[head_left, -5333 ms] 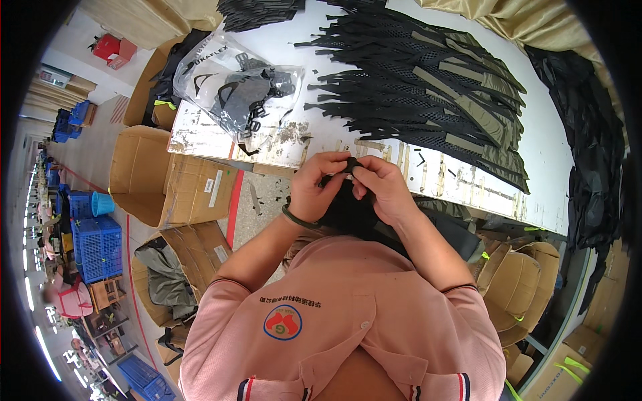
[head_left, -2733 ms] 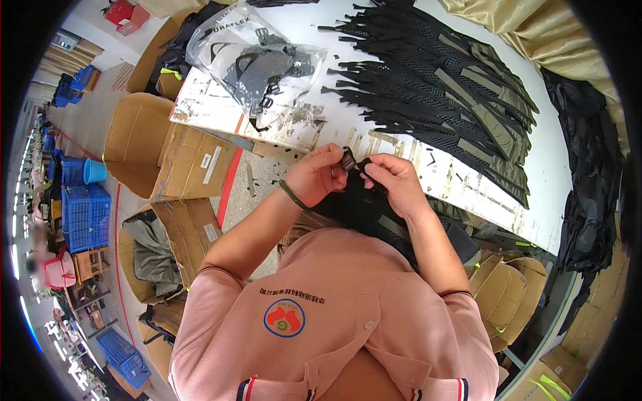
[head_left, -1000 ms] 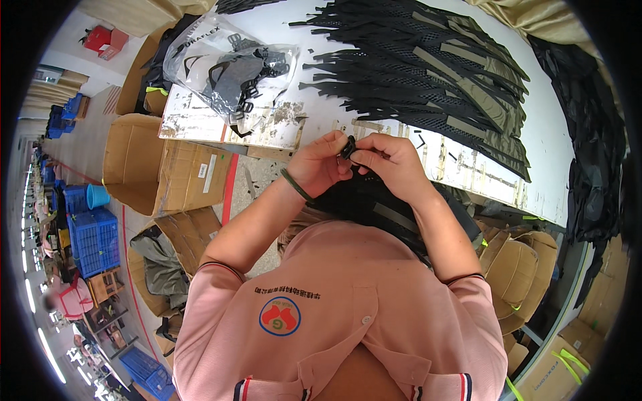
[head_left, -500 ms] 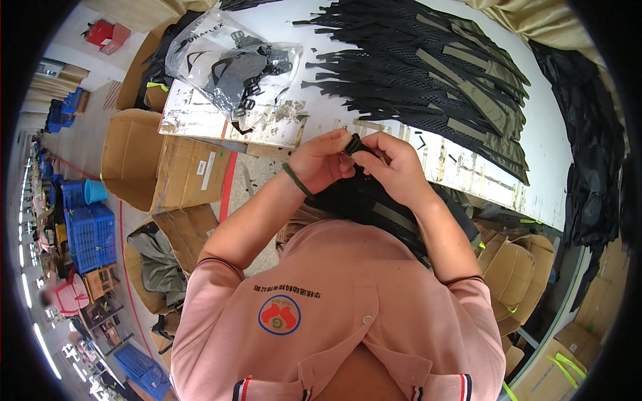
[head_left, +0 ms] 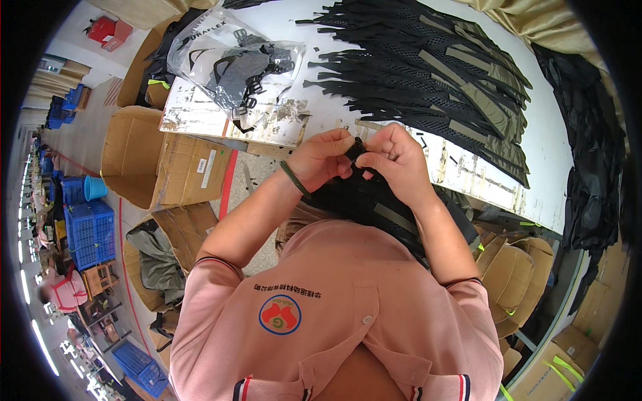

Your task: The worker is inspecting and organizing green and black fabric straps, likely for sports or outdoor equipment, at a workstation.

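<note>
A small black plastic buckle (head_left: 355, 148) sits between my two hands, at the front edge of the white table. My left hand (head_left: 324, 160) closes on it from the left, thumb and fingertips pinched together. From the other side my right hand (head_left: 400, 166) is closed, thumb and curled fingers pressing a short black webbing strap against the buckle; the fingers cover most of the strap. Below my hands, black fabric with mesh-like panels (head_left: 351, 200) drapes over my lap, partly covered by my forearms.
Black strapped panels (head_left: 428, 87) lie in an overlapping pile on the white table (head_left: 314, 100). A clear plastic bag (head_left: 231, 63) of black buckles lies at its left. Cardboard boxes (head_left: 180, 170) stand left, another carton (head_left: 511, 274) right. Blue crates (head_left: 91, 234) stand farther left.
My right fingers have shifted up and curled around the strap, near the buckle. The buckle has turned slightly between my hands. My left hand has barely moved.
</note>
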The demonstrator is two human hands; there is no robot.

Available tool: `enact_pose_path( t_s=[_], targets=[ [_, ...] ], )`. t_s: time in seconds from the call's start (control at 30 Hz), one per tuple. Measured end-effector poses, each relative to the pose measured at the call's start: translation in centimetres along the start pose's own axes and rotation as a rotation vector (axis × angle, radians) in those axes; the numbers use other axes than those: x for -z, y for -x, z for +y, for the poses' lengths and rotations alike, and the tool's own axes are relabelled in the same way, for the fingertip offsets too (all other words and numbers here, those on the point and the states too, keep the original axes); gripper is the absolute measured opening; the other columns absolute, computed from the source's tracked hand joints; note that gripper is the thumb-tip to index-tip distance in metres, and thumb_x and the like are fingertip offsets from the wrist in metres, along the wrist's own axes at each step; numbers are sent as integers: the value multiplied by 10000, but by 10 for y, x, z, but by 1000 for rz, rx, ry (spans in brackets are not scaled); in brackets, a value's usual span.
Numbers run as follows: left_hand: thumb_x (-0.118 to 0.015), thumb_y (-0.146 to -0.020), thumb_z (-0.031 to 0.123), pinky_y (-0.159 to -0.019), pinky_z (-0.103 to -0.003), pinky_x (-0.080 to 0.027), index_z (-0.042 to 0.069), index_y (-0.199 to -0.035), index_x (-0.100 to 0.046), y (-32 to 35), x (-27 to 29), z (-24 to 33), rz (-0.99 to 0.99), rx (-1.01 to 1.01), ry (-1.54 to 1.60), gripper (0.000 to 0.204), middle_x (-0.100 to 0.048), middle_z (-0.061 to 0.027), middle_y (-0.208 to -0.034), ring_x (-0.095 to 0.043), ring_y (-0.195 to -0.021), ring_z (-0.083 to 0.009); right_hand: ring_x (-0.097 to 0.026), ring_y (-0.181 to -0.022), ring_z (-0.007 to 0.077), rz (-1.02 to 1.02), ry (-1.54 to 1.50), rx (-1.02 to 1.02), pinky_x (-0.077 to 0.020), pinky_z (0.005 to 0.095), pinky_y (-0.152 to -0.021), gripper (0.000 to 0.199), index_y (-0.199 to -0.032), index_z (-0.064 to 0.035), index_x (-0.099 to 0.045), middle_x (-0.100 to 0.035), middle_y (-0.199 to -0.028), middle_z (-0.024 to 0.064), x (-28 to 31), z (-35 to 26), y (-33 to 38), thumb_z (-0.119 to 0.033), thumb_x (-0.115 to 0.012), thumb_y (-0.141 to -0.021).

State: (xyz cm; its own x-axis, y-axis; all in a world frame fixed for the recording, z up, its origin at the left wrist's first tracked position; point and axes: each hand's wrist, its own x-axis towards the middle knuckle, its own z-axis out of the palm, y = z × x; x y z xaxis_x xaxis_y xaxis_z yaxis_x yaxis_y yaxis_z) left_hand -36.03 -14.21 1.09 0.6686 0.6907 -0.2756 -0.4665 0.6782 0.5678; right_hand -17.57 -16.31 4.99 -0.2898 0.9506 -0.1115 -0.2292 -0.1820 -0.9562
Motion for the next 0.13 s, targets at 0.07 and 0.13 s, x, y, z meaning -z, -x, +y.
enact_pose_path(
  t_s=[0.07,0.13],
  targets=[
    [-566,-910,242,-632,-276,-418,78,-920,-558,1,0,2,26,3,-40,165,-573,-16,-792,-512,-651,-113,-575,-663,90,-50,61,23,-469,212,-604,327,-1104,6,-517,-600,-721,33,1,-1,0,78,-607,-798],
    [-609,-883,276,-645,-274,-427,72,-940,-561,0,-5,2,87,31,-90,217,-588,-20,-821,-536,-668,-114,-581,-670,93,-100,121,46,-475,213,-611,400,-1167,-1,-480,-599,-725,30,2,-1,0,85,-605,-797]
  ],
)
